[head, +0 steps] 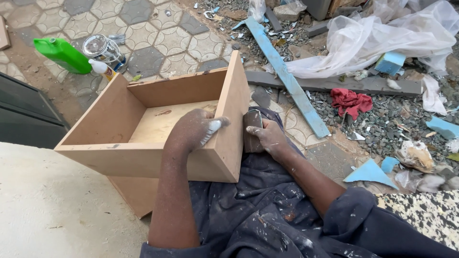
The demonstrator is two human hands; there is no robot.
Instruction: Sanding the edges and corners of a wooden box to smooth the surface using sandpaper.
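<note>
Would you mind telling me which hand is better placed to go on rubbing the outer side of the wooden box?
The right hand: it already presses a dark sanding block against the box panel's outer face. The left hand grips that panel's top edge, steadying it.

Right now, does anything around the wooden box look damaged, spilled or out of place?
The wooden box looks intact. Oddities lie around it: a green bottle lies on its side on the paving, and broken blue pieces, a red rag and plastic sheeting litter the gravel.
</note>
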